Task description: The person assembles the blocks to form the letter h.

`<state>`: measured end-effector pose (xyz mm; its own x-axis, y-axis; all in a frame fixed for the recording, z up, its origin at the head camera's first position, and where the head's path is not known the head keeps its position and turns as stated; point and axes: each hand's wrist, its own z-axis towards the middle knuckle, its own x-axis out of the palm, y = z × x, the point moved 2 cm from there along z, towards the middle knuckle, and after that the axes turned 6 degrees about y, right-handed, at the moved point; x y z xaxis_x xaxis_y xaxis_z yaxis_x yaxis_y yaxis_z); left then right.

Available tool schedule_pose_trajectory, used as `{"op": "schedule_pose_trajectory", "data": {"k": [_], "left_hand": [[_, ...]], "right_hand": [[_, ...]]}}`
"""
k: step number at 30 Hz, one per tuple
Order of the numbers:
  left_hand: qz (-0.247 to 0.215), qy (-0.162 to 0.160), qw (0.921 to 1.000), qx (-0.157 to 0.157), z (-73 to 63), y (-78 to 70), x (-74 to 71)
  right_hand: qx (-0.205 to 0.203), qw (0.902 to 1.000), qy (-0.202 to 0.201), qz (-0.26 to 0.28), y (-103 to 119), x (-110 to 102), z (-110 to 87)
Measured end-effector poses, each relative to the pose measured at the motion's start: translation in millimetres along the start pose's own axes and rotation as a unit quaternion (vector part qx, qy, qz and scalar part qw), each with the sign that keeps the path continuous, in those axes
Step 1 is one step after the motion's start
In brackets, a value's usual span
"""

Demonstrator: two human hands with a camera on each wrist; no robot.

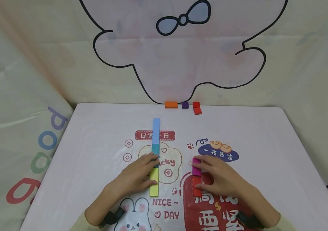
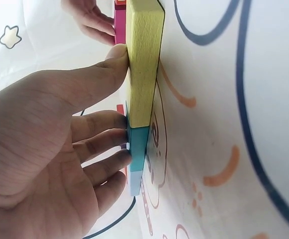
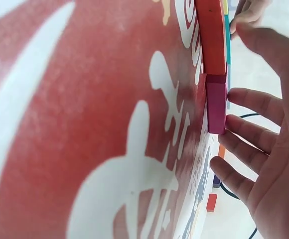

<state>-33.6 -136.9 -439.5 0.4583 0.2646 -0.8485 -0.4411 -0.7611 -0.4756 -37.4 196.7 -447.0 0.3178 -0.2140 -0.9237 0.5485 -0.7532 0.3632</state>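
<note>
A straight row of blocks lies left of centre in the head view: a light blue block [image 1: 156, 131] at the far end, a teal block [image 1: 155, 148] in the middle and a yellow block [image 1: 153, 192] nearest. My left hand [image 1: 135, 176] rests along this row, its thumb against the yellow block and its extended fingertips at the teal one. To the right, a magenta block [image 1: 196, 171] stands end to end with a red block [image 1: 197, 192]. My right hand [image 1: 224, 176] touches the magenta block with its outstretched fingertips, while its thumb is over the red block.
At the table's back edge sit an orange block [image 1: 171, 105], a small purple block [image 1: 185, 105] and two small red blocks [image 1: 197, 111]. The white table [image 1: 103, 118] carries printed pictures and lettering. A patterned cloth [image 1: 65, 51] hangs behind it.
</note>
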Motion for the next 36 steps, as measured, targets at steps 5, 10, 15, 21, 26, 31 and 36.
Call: {"op": "schedule_pose_trajectory", "data": {"k": [5, 10, 15, 21, 26, 31, 36], "left_hand": [[-0.002, 0.002, 1.0, -0.002, 0.1, 0.0, -0.5], [-0.003, 0.001, 1.0, -0.002, 0.5, -0.6, -1.6], [-0.003, -0.005, 1.0, 0.002, 0.2, -1.5, -2.5], [0.0, -0.009, 0.9999, 0.008, -0.4, -3.0, -2.6], [-0.001, -0.003, 1.0, 0.006, 0.4, -3.3, -2.1], [-0.004, -0.002, 1.0, 0.004, 0.5, -3.0, -2.0], [-0.003, -0.001, 1.0, 0.001, -0.1, -2.1, -2.0]], "right_hand": [[0.014, 0.9997, 0.016, 0.016, 1.9, 0.5, -3.1], [0.025, 0.9993, 0.021, 0.02, 5.8, 1.0, -5.5], [0.023, 0.9994, 0.019, 0.016, 8.2, 2.0, -6.5], [0.018, 0.9995, 0.021, 0.018, 8.1, 3.1, -7.7], [0.009, 0.9996, 0.022, 0.015, 7.2, 3.6, -7.3], [0.008, 0.9995, 0.028, 0.011, 6.1, 2.1, -6.3], [0.007, 0.9989, 0.044, 0.018, 6.0, 0.4, -4.5]]}}
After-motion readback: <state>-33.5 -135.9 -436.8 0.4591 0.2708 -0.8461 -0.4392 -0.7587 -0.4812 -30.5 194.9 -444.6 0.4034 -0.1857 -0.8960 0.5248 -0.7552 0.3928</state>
